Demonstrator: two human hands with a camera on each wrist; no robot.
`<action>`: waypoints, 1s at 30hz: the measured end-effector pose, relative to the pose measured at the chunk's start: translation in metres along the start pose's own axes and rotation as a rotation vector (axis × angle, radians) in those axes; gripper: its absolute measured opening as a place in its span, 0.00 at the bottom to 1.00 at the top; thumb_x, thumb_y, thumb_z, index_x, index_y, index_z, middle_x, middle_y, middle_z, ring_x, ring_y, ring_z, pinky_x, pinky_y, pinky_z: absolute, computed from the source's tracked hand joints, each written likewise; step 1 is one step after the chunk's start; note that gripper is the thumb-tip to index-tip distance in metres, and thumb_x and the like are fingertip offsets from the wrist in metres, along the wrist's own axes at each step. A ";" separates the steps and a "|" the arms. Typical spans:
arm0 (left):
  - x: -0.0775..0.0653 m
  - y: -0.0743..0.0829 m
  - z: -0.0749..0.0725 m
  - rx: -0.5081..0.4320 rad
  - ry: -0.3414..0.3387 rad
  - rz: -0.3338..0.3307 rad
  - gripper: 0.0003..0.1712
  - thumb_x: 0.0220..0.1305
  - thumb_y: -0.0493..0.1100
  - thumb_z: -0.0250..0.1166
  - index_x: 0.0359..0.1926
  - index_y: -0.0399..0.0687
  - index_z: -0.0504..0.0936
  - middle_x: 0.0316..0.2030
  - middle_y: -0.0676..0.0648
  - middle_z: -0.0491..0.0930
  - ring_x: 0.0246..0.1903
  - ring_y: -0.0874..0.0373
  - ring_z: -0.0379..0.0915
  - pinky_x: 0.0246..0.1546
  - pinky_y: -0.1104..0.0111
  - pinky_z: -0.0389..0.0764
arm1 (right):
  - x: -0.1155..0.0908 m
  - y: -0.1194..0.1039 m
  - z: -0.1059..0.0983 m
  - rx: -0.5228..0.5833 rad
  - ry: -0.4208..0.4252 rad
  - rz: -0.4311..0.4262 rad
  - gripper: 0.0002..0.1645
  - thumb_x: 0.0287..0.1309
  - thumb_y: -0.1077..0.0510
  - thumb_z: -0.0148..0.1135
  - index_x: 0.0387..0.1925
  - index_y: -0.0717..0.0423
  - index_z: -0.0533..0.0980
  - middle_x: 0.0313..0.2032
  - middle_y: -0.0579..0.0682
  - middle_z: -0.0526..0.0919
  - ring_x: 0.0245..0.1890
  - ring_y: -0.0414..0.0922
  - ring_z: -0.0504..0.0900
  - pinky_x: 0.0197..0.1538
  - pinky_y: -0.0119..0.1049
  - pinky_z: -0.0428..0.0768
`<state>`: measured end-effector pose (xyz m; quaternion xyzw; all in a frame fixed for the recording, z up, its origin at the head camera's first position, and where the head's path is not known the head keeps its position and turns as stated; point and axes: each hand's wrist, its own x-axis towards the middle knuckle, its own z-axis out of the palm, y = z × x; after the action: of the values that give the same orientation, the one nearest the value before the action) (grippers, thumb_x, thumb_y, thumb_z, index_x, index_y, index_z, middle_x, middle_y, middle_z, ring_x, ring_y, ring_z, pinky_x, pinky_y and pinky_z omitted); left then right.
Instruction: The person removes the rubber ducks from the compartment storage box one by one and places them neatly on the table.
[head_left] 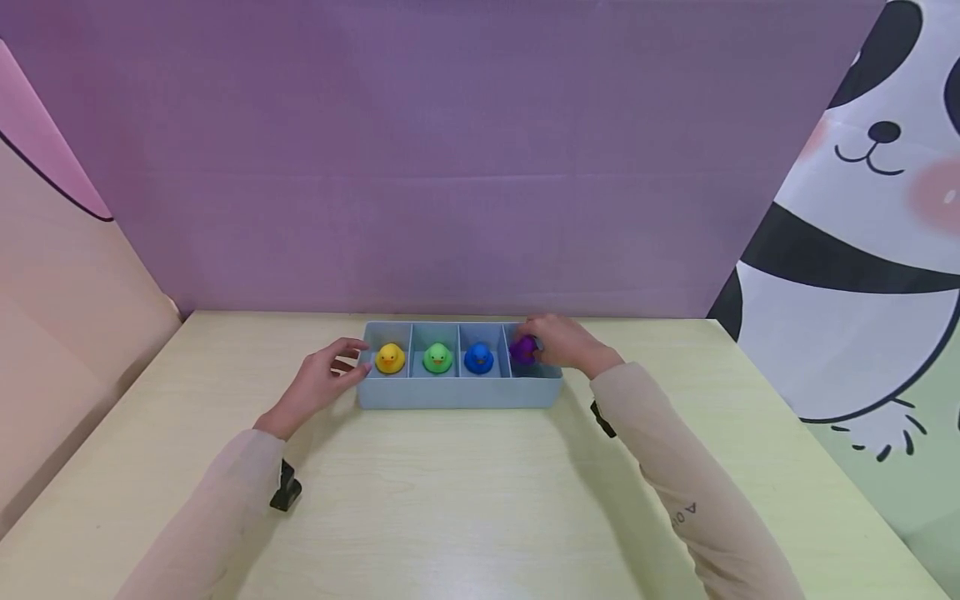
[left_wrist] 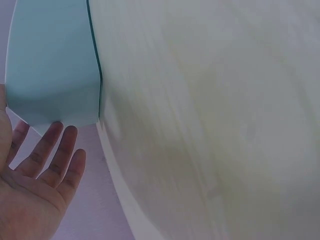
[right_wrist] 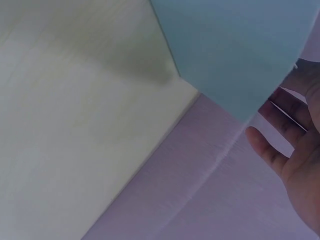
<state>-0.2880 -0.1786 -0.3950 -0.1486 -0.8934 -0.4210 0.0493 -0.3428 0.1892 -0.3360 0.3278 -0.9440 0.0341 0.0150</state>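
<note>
A light blue box (head_left: 459, 394) with a row of compartments stands toward the table's back edge. From left to right it holds a yellow toy duck (head_left: 390, 358), a green one (head_left: 438, 358) and a blue one (head_left: 478, 358). In the rightmost compartment is a purple toy duck (head_left: 522, 350), pinched by my right hand (head_left: 564, 340), which partly covers it. My left hand (head_left: 324, 377) is at the box's left end, fingers spread and loosely bent; in the left wrist view its fingertips (left_wrist: 56, 127) meet the box's end.
The box rests on a pale wooden table (head_left: 420, 500). Behind it rises a purple backdrop (head_left: 450, 167). A panda picture (head_left: 862, 333) covers the wall on the right. Black wrist straps (head_left: 286, 487) show below the sleeves.
</note>
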 end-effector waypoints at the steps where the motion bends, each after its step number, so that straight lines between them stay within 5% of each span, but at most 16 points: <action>1: 0.000 0.000 0.000 -0.002 -0.001 -0.001 0.24 0.61 0.49 0.59 0.56 0.44 0.70 0.51 0.35 0.74 0.44 0.44 0.76 0.46 0.55 0.79 | -0.001 -0.001 -0.002 0.008 0.001 0.000 0.20 0.44 0.70 0.65 0.43 0.55 0.79 0.41 0.52 0.80 0.43 0.50 0.78 0.49 0.45 0.78; 30: -0.001 0.001 0.001 -0.021 0.007 -0.006 0.23 0.62 0.46 0.60 0.56 0.44 0.70 0.51 0.35 0.74 0.44 0.44 0.76 0.46 0.55 0.79 | -0.017 0.006 -0.038 0.042 0.042 0.053 0.19 0.46 0.67 0.65 0.44 0.56 0.78 0.42 0.53 0.80 0.43 0.51 0.78 0.48 0.45 0.79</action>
<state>-0.2870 -0.1773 -0.3950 -0.1450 -0.8891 -0.4312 0.0496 -0.3332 0.2074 -0.2988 0.3022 -0.9509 0.0612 0.0270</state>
